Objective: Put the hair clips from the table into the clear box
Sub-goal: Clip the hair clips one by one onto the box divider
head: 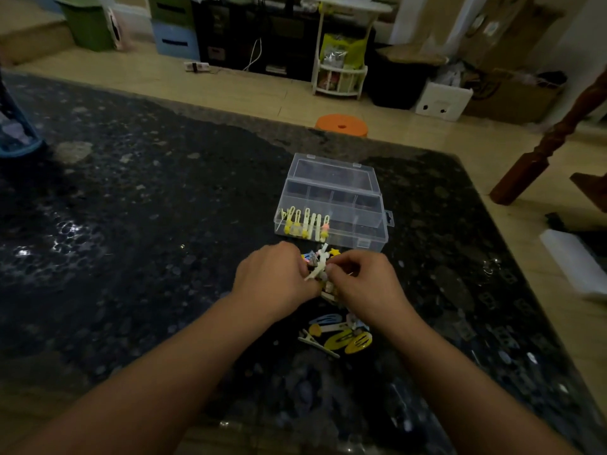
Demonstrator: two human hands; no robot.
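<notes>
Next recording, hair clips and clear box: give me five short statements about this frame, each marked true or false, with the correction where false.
1. The clear box has its lid open. True.
2. The box holds no clips yet. False: a row of pale and yellow clips sits in its near left compartment.
3. Both the left hand and the right hand are at one white clip. True.
4. Two yellow snap clips lie inside the box. False: they lie on the table, nearer the person.
5. The orange stool stands on the table. False: it stands beyond the table's far edge.

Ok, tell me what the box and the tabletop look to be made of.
The clear box: see-through, glossy, thin-walled, probably rigid plastic; its dividers show through the walls. The table: dark, speckled and polished, likely granite or similar stone; it mirrors light in bright glints.
</notes>
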